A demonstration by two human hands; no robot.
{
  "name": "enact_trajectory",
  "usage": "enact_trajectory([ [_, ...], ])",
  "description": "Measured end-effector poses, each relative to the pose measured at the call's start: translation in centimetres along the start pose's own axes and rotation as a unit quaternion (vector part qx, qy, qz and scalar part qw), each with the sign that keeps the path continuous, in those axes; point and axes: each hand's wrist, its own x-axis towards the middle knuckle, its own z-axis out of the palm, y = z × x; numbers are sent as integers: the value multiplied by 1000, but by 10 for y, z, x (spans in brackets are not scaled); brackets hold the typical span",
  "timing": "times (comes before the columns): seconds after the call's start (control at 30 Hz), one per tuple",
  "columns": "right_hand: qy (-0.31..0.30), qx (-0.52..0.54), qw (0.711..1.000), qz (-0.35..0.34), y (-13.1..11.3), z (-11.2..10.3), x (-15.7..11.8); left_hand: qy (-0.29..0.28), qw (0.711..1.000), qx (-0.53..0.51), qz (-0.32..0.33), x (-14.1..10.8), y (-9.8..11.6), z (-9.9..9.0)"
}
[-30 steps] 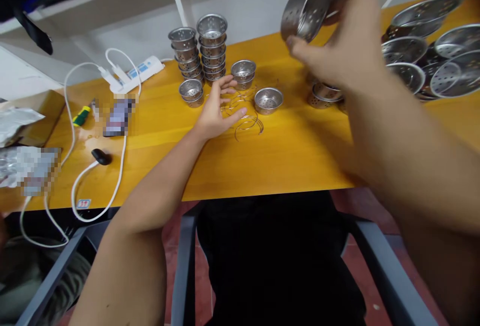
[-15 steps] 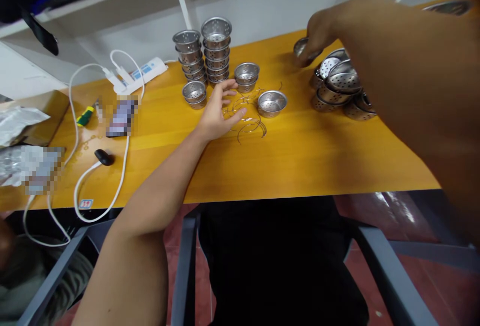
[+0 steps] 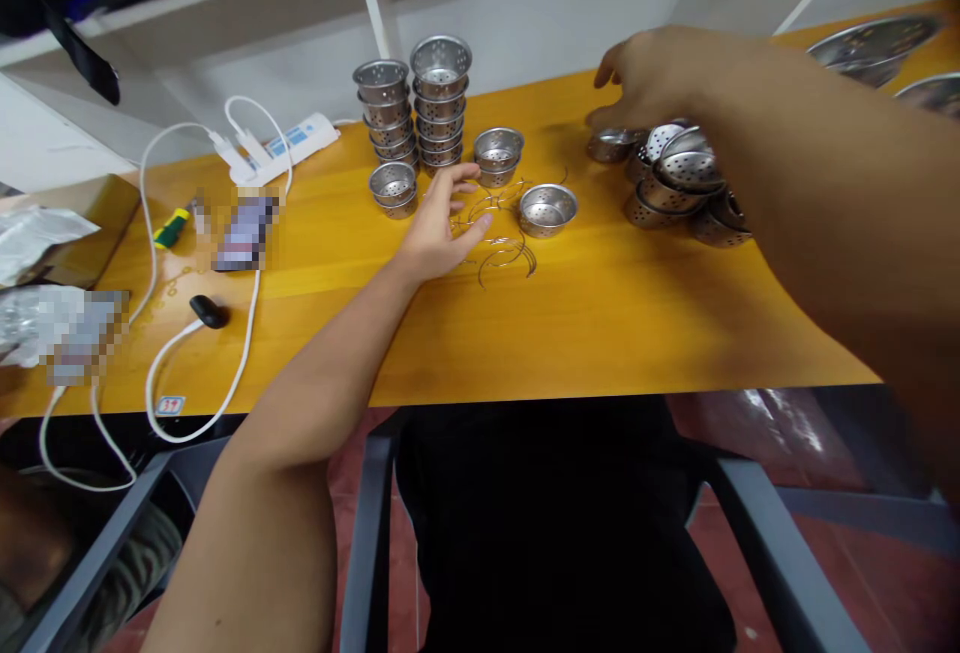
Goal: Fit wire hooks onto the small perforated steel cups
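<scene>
My left hand (image 3: 439, 230) rests open on the table, fingers spread beside several thin curved wires (image 3: 508, 255). Just past its fingertips stand two stacked perforated metal cups (image 3: 498, 155), and a single perforated metal cup (image 3: 548, 210) sits to the right. Over at the right, my right hand (image 3: 637, 83) is open, its fingers apart above a metal cup (image 3: 611, 146) on the table. Beside that cup lies a jumbled pile of perforated cups (image 3: 679, 173), partly hidden by my right forearm.
Two tall stacks of cups (image 3: 441, 103) and a short stack (image 3: 394, 190) stand at the back. Leftward are a power strip (image 3: 289, 145) with white cables, a phone (image 3: 246, 231), a green-yellow screwdriver handle (image 3: 172, 228) and a black plug-like object (image 3: 208, 311). Metal bowls (image 3: 874, 43) are far right.
My right hand has let go of the metal cup, which now sits on the table near the pile, and its fingers have spread. My left hand has stayed almost still.
</scene>
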Motion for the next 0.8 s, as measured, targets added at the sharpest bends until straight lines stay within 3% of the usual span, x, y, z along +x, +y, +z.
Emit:
enact_trajectory([
  [0.1, -60, 26, 997, -26, -33, -6, -42, -3, 1000, 6, 1, 0, 1, -1],
  [0.17, -132, 19, 990, -48, -46, 4, -61, -6, 1000, 4, 4, 0, 3, -2],
  [0.23, -159, 13, 984, -85, -48, 23, -71, -8, 1000, -4, 11, -1, 5, -4],
  [0.33, -121, 51, 981, -140, -41, 49, -73, -15, 1000, -9, 18, -1, 9, -5],
  [0.43, -51, 121, 982, -139, -39, 59, -77, -31, 999, -8, 28, -2, 13, -5],
  [0.57, 65, 264, 944, -188, -63, 63, -92, -53, 998, 1, 44, 1, 17, -2],
  [0.7, 54, 338, 911, -231, -88, 82, -99, -28, 999, 17, 34, 3, 12, -2],
  [0.8, 45, 363, 905, -217, -79, 96, -93, 4, 1000, 17, 9, 3, 3, -4],
])
